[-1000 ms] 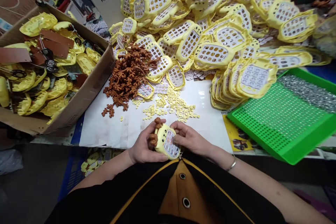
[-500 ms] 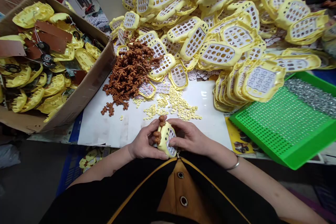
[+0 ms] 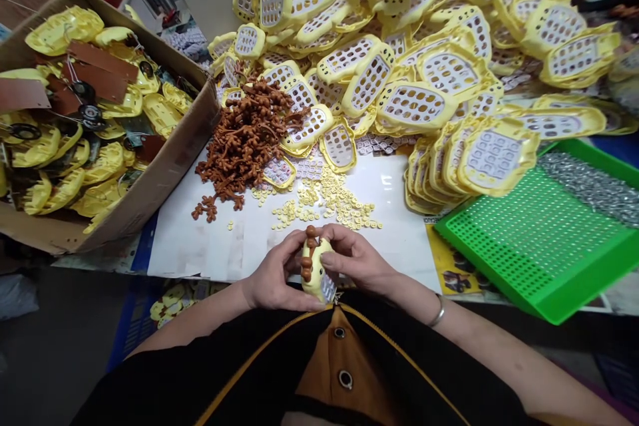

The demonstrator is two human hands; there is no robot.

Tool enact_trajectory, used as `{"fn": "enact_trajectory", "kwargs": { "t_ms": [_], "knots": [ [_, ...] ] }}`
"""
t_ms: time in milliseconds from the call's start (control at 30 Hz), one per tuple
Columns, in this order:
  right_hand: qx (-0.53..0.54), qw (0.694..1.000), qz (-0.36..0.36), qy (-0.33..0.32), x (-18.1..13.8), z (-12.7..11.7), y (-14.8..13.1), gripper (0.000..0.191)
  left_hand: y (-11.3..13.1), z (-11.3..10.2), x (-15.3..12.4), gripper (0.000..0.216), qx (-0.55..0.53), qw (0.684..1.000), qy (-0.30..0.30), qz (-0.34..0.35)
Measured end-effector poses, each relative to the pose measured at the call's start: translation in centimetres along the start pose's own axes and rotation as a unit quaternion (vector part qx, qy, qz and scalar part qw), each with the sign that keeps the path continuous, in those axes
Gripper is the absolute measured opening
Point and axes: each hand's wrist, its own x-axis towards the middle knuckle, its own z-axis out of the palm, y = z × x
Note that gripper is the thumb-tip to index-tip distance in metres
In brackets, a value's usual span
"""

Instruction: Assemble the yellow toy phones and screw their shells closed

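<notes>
Both my hands hold one yellow toy phone shell [image 3: 313, 283] close to my body, at the near edge of the white work surface. My left hand [image 3: 276, 277] is closed around its left and lower side. My right hand [image 3: 355, 258] grips the other side, the thumb pressed on the face near the top. A brown antler-shaped piece [image 3: 310, 253] sticks out along the shell's upper left end. The shell is tilted, and part of its white button panel shows. Beyond my hands lie small yellow buttons [image 3: 344, 203] and a heap of brown antler pieces [image 3: 249, 140].
A cardboard box [image 3: 164, 153] of yellow shells with wires and speakers stands at left. Yellow front shells [image 3: 414, 106] are piled at the back, with a stack [image 3: 464, 160] at right. Beside it a green basket [image 3: 514, 246] holds metal screws [image 3: 594, 180].
The toy phone shell has turned in my hands, so its antler side faces up more and less of the button panel shows. My right thumb has moved up towards its top.
</notes>
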Motion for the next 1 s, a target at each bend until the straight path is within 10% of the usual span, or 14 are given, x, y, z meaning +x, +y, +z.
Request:
{"fn": "enact_trajectory", "kwargs": {
  "t_ms": [300, 667, 833, 933, 1000],
  "knots": [
    [0.004, 1.0, 0.016, 0.024, -0.5, -0.6, 0.5, 0.05, -0.4, -0.5, -0.1, 0.082, -0.056, 0.996, 0.04, -0.061],
    [0.03, 0.975, -0.055, 0.212, 0.1, -1.0, -0.9, 0.054, -1.0, -0.6, 1.1, 0.073, -0.148, 0.968, 0.204, 0.0],
    [-0.117, 0.951, -0.105, 0.266, -1.7, -2.6, -2.7, 0.041, -0.2, -1.0, 1.6, 0.06, -0.264, 0.942, 0.207, -0.007],
    [-0.322, 0.885, -0.186, 0.281, -3.2, -3.1, -3.0, 0.023, 0.3, -1.2, 1.4, 0.056, -0.3, 0.934, 0.194, -0.011],
    [-0.504, 0.766, -0.29, 0.274, -3.9, -3.0, -2.5, 0.01, 0.4, -1.1, 1.3, 0.057, -0.308, 0.933, 0.186, -0.003]
  ]
}}
